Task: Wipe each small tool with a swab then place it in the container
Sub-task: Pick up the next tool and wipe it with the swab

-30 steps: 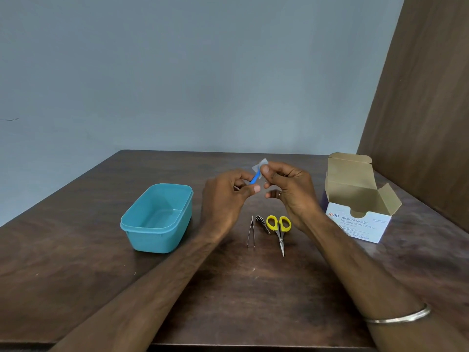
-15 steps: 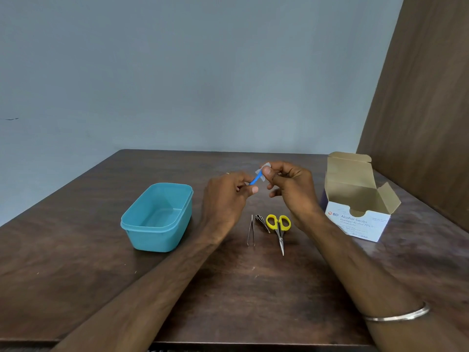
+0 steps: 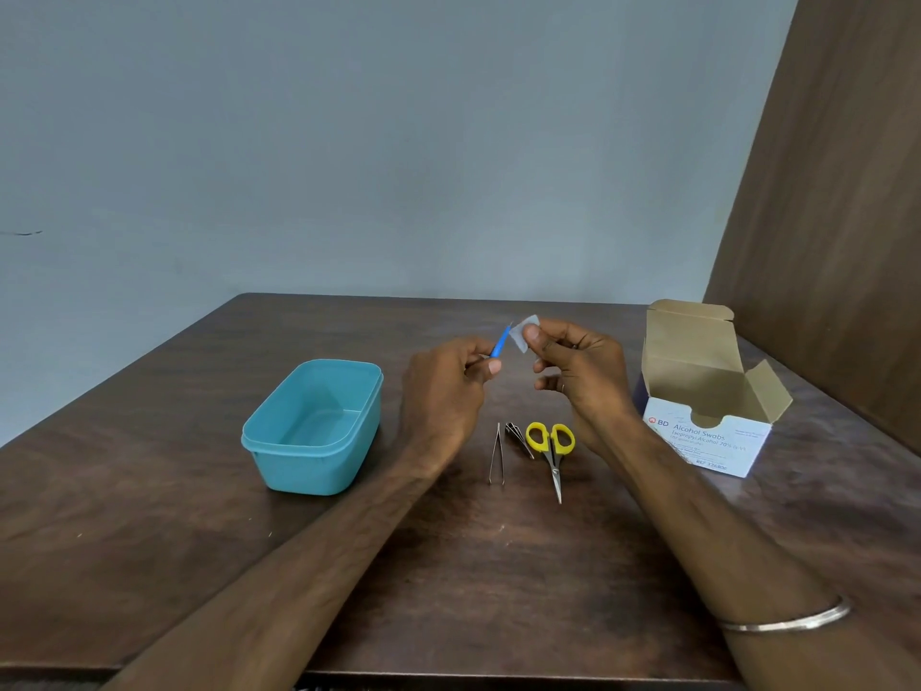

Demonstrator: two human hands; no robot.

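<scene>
Container (image 3: 313,427) at 9 o'clock holds nothing yet. Left hand (image 3: 443,391) pinches blue tool (image 3: 500,341); right hand (image 3: 578,371) pinches swab (image 3: 524,332) just beside its tip. Tweezers (image 3: 497,453), small metal tool (image 3: 518,437), scissors (image 3: 552,453) wait at 6 o'clock, seemingly unwiped.

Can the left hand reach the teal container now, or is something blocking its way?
Probably yes. The teal container stands open, just left of the left hand, with only bare table between them. That hand already holds the blue tool.
</scene>
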